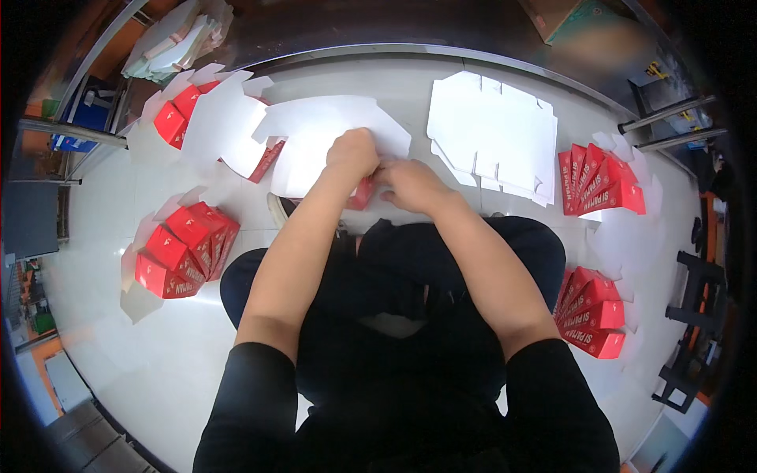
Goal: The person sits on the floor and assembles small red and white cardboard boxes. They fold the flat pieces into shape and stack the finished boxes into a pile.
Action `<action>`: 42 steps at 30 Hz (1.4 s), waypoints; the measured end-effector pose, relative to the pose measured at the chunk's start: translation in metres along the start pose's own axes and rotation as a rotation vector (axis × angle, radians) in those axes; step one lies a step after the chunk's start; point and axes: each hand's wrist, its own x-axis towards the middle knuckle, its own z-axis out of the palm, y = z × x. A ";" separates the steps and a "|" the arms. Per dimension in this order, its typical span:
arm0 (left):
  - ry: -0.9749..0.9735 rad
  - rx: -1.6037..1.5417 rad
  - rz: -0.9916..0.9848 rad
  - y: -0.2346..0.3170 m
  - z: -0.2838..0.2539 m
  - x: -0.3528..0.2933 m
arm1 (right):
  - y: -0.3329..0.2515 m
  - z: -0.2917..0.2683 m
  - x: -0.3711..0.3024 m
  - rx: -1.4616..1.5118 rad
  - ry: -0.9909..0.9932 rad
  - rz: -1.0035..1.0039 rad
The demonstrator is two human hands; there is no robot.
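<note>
Looking at a glossy white tiled floor (185, 347), laden with a flat stack of white cardboard sheets (509, 138) and (out on both sides!) fanned clusters of red, wedge-shaped cardboard boxes (189, 244).

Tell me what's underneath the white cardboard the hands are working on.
A red panel shows at the near edge of the white cardboard, beside the right hand. The rest of its underside and the floor directly below are covered, so I cannot tell what lies there.
</note>
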 end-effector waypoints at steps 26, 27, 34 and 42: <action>0.218 0.024 0.083 0.006 0.028 0.001 | 0.011 0.003 -0.001 0.023 0.060 -0.032; 0.222 -0.007 0.061 0.004 0.031 0.003 | 0.011 0.005 0.001 0.041 0.049 -0.010; 0.231 -0.253 -0.140 -0.010 0.005 -0.020 | 0.002 -0.014 0.001 0.085 0.077 0.102; 0.314 -0.177 -0.280 -0.099 -0.028 -0.061 | 0.029 -0.021 0.011 0.196 0.389 0.474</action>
